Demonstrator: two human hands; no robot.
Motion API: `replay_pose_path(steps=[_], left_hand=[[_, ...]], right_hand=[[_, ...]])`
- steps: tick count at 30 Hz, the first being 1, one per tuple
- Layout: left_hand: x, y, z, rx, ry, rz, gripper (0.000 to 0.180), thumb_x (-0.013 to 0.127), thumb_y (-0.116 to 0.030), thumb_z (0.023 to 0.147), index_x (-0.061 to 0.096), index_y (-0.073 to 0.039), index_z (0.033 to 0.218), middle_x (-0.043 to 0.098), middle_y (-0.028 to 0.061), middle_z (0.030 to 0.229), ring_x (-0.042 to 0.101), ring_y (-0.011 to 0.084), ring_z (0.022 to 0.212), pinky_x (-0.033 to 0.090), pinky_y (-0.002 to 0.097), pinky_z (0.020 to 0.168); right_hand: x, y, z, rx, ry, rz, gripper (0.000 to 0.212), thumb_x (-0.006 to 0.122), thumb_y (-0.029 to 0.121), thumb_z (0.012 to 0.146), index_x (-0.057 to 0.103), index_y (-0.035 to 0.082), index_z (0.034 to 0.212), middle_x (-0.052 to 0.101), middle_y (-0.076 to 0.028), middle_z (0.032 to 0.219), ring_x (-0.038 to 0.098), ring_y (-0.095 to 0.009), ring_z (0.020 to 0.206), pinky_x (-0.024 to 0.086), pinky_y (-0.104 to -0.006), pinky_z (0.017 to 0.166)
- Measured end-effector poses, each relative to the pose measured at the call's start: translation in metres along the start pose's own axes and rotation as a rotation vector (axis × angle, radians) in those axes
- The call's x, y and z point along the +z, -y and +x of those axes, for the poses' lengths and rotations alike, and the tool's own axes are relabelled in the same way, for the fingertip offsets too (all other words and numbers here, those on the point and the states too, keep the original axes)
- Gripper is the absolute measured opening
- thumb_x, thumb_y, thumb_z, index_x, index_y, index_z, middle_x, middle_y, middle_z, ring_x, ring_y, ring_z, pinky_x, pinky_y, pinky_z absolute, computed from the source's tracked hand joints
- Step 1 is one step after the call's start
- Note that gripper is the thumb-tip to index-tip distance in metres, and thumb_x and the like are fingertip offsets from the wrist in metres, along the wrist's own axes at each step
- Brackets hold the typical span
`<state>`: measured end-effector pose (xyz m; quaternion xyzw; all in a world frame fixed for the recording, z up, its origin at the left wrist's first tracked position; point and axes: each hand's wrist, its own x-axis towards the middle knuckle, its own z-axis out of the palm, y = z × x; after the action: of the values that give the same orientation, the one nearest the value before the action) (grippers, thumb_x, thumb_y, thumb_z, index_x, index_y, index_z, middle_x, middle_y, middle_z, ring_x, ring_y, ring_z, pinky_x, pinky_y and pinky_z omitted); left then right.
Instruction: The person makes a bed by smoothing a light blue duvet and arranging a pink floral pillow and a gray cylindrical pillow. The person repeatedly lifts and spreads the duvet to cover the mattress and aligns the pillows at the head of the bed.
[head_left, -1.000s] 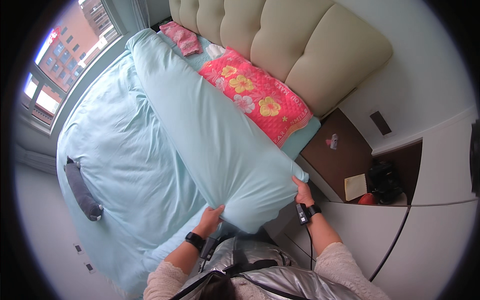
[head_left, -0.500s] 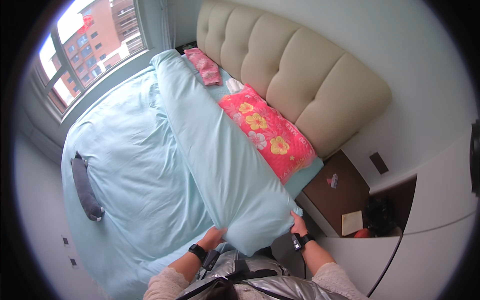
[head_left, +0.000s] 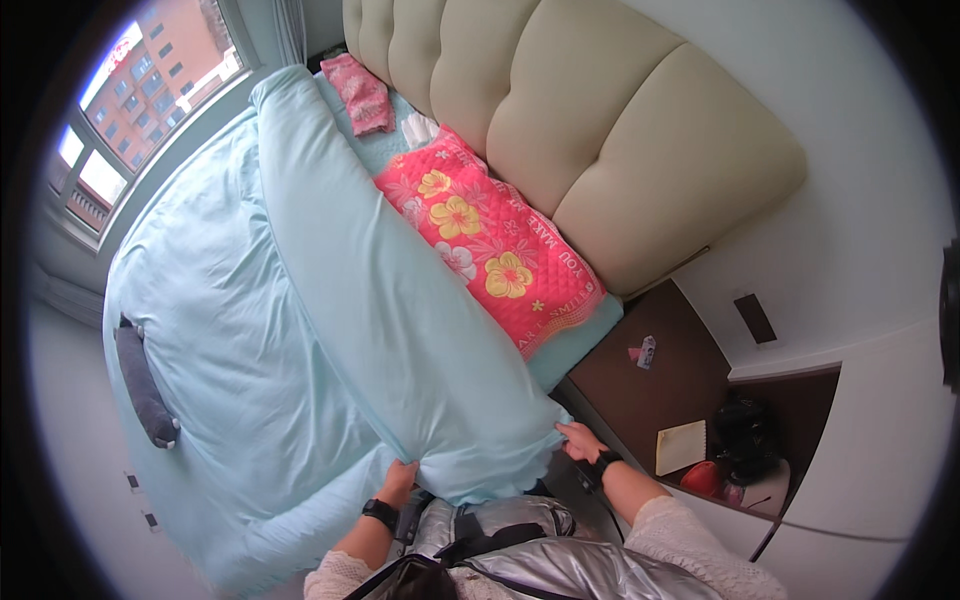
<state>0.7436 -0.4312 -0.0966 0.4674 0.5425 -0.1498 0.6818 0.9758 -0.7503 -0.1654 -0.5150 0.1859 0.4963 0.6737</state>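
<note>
A light blue duvet [head_left: 390, 300] covers the bed, its upper part folded back in a thick band running from the window side toward me. My left hand [head_left: 399, 481] is closed on the near edge of this fold, at its left corner. My right hand [head_left: 580, 440] pinches the fold's right corner, beside the bedside cabinet. The duvet between my hands is bunched and hangs toward my body. Beyond the fold lies a red pillow cover [head_left: 490, 240] with yellow and white flowers. A smaller pink pillow [head_left: 358, 94] lies farther off, near the window.
A beige padded headboard [head_left: 560, 90] stands behind the pillows. On the right, a brown cabinet top [head_left: 640, 390] holds a small packet [head_left: 647, 352], a notebook [head_left: 681, 447] and a black bag [head_left: 748, 440]. A long grey plush toy [head_left: 146, 385] lies at the bed's left edge.
My view has shifted, bringing the headboard and cabinet closer. Both hands keep hold of the fold, and its near end looks flatter and wider than before.
</note>
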Motion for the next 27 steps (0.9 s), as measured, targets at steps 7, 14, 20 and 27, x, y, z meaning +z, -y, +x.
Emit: replay_pose_path(steps=[7, 14, 20, 27], left_hand=[[-0.007, 0.011, -0.007, -0.068, -0.002, -0.072, 0.038, 0.045, -0.012, 0.080, 0.038, -0.007, 0.118, 0.050, 0.0083, 0.109, 0.048, 0.0218, 0.096, 0.042, 0.0375, 0.077], [-0.003, 0.017, -0.022, -0.047, -0.020, -0.201, 0.031, 0.044, -0.010, 0.083, 0.043, -0.008, 0.114, 0.051, 0.0052, 0.110, 0.048, 0.0183, 0.097, 0.039, 0.0352, 0.082], [-0.011, 0.027, -0.015, -0.056, -0.021, -0.211, 0.023, 0.046, -0.010, 0.083, 0.048, -0.009, 0.106, 0.054, 0.0032, 0.104, 0.050, 0.0153, 0.095, 0.040, 0.0329, 0.080], [-0.012, 0.024, -0.009, -0.060, -0.053, -0.284, 0.020, 0.046, -0.010, 0.083, 0.050, -0.008, 0.103, 0.055, 0.0021, 0.100, 0.051, 0.0139, 0.091, 0.039, 0.0312, 0.079]], right_hand=[[-0.010, 0.098, 0.088, -0.139, -0.263, 0.005, 0.013, 0.049, 0.025, 0.086, 0.048, 0.012, 0.086, 0.050, 0.000, 0.072, 0.052, -0.012, 0.065, 0.045, -0.0247, 0.056], [0.007, 0.178, 0.171, -0.214, -0.367, 0.397, 0.023, 0.050, 0.034, 0.085, 0.046, 0.011, 0.083, 0.047, -0.002, 0.066, 0.048, -0.013, 0.057, 0.041, -0.0247, 0.049], [-0.056, 0.190, 0.201, -0.216, -0.509, 0.203, 0.032, 0.041, 0.040, 0.087, 0.045, 0.009, 0.079, 0.041, -0.003, 0.056, 0.038, -0.013, 0.045, 0.031, -0.0252, 0.040], [-0.097, 0.186, 0.188, -0.242, -0.662, 0.233, 0.037, 0.041, 0.043, 0.086, 0.047, 0.009, 0.074, 0.041, -0.003, 0.052, 0.039, -0.013, 0.044, 0.033, -0.0265, 0.040]])
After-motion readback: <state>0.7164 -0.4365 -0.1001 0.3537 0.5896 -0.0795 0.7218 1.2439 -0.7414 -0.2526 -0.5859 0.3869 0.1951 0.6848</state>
